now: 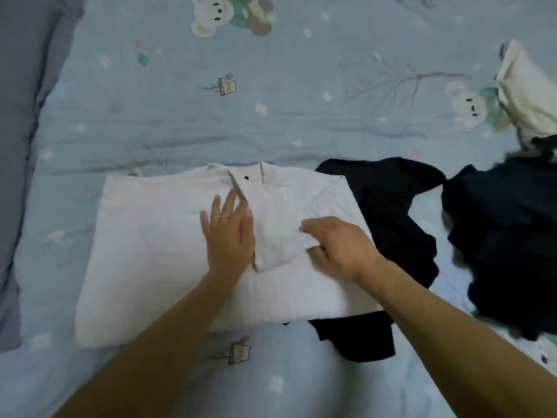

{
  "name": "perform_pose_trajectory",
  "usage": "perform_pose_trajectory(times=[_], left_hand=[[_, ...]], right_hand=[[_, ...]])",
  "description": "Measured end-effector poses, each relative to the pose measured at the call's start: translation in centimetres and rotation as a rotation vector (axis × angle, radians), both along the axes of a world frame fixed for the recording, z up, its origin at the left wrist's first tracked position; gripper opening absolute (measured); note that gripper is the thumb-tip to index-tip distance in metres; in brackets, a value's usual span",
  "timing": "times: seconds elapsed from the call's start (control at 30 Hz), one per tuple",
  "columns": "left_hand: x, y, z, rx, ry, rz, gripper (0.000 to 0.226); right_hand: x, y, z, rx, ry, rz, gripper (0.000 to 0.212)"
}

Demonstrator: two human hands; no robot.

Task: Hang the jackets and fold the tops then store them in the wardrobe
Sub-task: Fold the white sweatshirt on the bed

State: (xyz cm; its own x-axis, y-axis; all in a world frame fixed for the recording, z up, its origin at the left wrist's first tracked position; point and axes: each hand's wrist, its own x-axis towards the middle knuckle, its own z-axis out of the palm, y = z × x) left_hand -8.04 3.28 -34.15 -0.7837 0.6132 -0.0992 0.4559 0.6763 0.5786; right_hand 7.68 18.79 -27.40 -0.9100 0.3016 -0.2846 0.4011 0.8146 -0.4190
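Observation:
A white ribbed top [156, 254] lies flat on the bed, neck away from me, with its right sleeve folded in over the chest. My left hand [229, 233] rests flat on the middle of the top, fingers straight, at the edge of the folded sleeve. My right hand [337, 245] grips the folded sleeve, thumb tucked under the cloth. A black top [388, 206] lies partly under the white one on its right side.
The bed carries a light blue quilt [271, 116] printed with koalas. A heap of dark clothes [506, 245] sits at the right, with a cream garment [524, 92] behind it. A grey pillow [18, 116] runs along the left edge.

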Motion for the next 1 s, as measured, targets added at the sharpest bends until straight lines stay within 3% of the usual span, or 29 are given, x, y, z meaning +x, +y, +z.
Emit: perform_pose_trajectory(times=[0.07, 0.13, 0.23, 0.37, 0.5, 0.57, 0.63, 0.7, 0.8, 1.0], left_hand=[[-0.3, -0.4, 0.0, 0.083, -0.058, 0.088, 0.065], [0.3, 0.1, -0.1, 0.028, -0.015, 0.073, 0.064], [0.6, 0.6, -0.1, -0.233, 0.093, -0.048, 0.065], [1.7, 2.0, 0.7, -0.360, 0.036, -0.168, 0.074], [3.0, 2.7, -0.3, -0.400, 0.077, -0.288, 0.068], [2.9, 2.7, -0.6, -0.419, 0.095, -0.291, 0.069], [2.8, 2.8, -0.2, -0.440, 0.084, -0.307, 0.070], [3.2, 1.6, 0.6, -0.407, 0.051, -0.326, 0.072], [4.7, -2.9, 1.1, -0.379, 0.076, -0.382, 0.069], [4.9, -4.4, 0.4, -0.407, 0.073, -0.405, 0.068]], right_hand=[[-1.7, 1.0, -0.2, -0.145, 0.083, -0.498, 0.025], [-2.3, 2.9, -0.8, -0.334, 0.073, -0.960, 0.030], [-2.7, 4.2, -1.1, -0.416, -0.055, -1.120, 0.038], [-3.3, 3.6, -0.7, -0.087, -0.095, -0.960, 0.035], [-1.3, 0.9, -1.7, 0.324, 0.081, -0.437, 0.069], [-0.2, -0.7, -2.1, 0.299, 0.079, -0.127, 0.064], [1.3, -1.5, -2.4, 0.149, -0.033, 0.044, 0.056], [2.8, -1.2, -2.5, 0.051, -0.172, -0.033, 0.061], [2.7, -1.6, -2.7, 0.153, -0.309, -0.157, 0.066], [0.6, -6.2, -2.2, 0.206, -0.206, 0.036, 0.058]])
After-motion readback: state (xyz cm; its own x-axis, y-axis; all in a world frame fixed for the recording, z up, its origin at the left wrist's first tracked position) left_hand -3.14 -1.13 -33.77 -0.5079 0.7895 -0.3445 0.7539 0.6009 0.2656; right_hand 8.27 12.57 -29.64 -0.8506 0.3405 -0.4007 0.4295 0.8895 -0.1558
